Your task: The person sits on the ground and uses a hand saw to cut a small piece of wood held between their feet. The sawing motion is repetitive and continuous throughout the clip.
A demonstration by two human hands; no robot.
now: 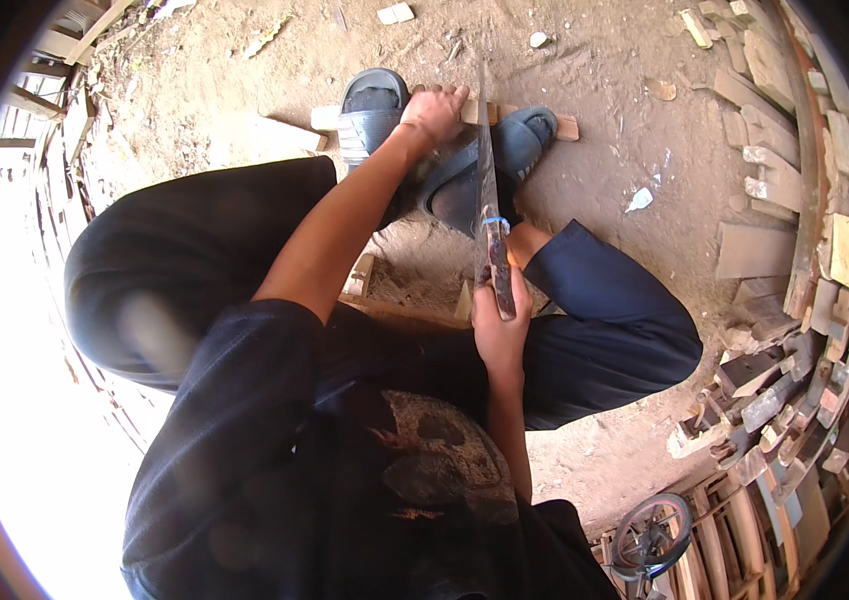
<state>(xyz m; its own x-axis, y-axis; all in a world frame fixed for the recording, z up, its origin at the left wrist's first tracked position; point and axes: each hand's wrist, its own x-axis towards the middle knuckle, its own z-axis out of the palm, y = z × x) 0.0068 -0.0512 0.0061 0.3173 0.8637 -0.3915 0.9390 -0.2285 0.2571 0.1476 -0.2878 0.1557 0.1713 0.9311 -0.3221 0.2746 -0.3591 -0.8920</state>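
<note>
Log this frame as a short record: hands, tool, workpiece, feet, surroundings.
Left hand: on the wooden strip, between the sandals
Right hand: closed around the handle of the saw
Tool: saw, blade pointing away from the body
Workpiece: wooden strip, crossed by the blade in view
Feet: in blue-grey sandals
Surroundings: dirt ground; wood pieces at right; wheel at lower right

No readable text, numbers or signs; faded print (pixel 444 455) on dark shirt (pixel 264 480), bodyward of right hand (pixel 500 325), illegible.
</note>
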